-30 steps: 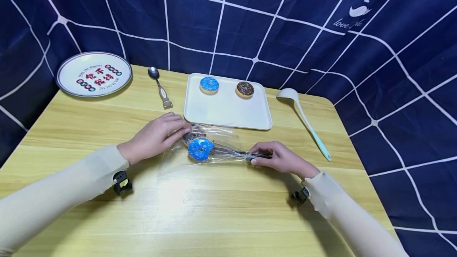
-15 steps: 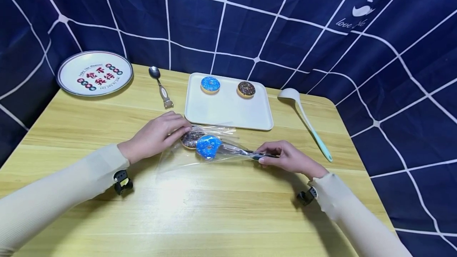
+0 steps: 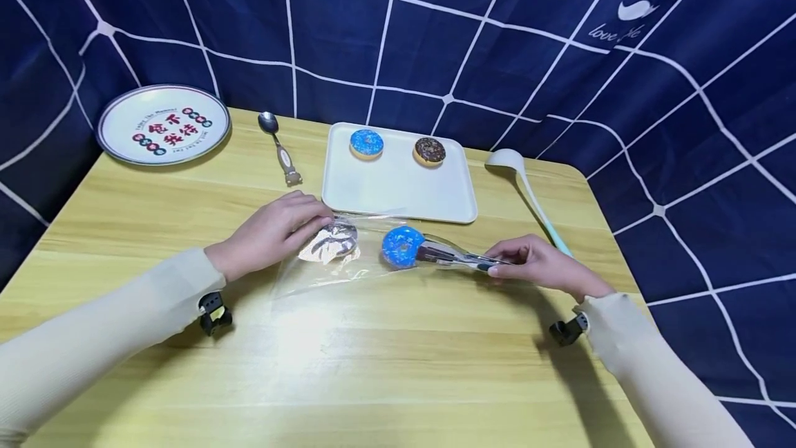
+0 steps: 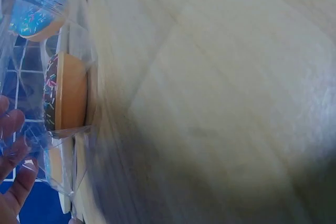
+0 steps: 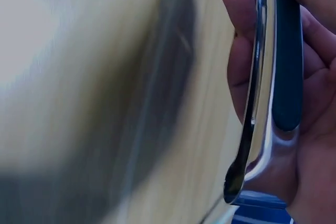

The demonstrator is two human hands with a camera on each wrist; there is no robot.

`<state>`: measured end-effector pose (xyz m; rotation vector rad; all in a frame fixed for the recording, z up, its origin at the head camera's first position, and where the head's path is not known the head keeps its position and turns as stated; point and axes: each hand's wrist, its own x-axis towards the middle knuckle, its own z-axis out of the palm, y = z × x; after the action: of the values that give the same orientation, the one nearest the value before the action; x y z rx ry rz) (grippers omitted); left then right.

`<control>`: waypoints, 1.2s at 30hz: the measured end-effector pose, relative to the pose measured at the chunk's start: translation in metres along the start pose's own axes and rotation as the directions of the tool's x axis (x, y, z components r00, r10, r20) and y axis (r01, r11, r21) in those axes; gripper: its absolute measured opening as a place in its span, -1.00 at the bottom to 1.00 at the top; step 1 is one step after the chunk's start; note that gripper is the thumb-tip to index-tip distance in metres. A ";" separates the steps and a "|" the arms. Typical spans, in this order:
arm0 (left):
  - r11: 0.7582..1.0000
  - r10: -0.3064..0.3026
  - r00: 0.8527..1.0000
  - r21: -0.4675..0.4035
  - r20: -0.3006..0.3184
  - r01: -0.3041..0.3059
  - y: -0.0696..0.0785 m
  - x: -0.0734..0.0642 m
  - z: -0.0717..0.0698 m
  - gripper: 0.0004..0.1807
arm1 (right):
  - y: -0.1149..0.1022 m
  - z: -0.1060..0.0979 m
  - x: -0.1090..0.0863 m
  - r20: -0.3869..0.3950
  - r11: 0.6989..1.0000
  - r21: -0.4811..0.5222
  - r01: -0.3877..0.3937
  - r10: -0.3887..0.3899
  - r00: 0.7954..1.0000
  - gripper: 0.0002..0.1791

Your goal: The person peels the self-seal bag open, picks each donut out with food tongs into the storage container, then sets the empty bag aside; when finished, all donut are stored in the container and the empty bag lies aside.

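My left hand [image 3: 273, 234] pinches the upper edge of a clear plastic bag [image 3: 370, 261] in the head view. Inside the bag lies a chocolate donut [image 4: 65, 93] with sprinkles, standing out clearly in the left wrist view; glare covers it from above. My right hand [image 3: 537, 265] holds metal tongs [image 3: 457, 254], their dark handle inlay [image 5: 287, 61] showing in the right wrist view. Between the tips of the tongs is a blue donut [image 3: 401, 247], at the bag's right end. Whether film still covers this donut I cannot tell.
Behind the hands, a white tray [image 3: 398, 189] bears another blue donut [image 3: 366, 144] and another chocolate donut [image 3: 429, 151]. A spoon [image 3: 281, 148] and a printed plate [image 3: 164, 125] lie to the left. On the right rests a ladle [image 3: 528, 192]. Dark blue cloth surrounds the wooden table [image 3: 311, 379].
My right hand has drawn the tongs and the blue donut rightward, away from the chocolate donut. The left hand keeps its place on the bag.
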<state>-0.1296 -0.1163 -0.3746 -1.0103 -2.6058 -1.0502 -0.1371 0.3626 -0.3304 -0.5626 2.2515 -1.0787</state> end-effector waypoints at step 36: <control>0.998 0.001 0.995 -0.061 0.096 0.005 0.007 0.002 0.002 -0.84 | -0.032 -0.012 0.110 -0.062 0.993 -0.071 -0.098 0.094 0.994 -0.74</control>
<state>-0.1264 -0.1105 -0.3717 -1.0978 -2.6657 -1.1148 -0.2232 0.2863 -0.3330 -0.4528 2.3523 -0.9799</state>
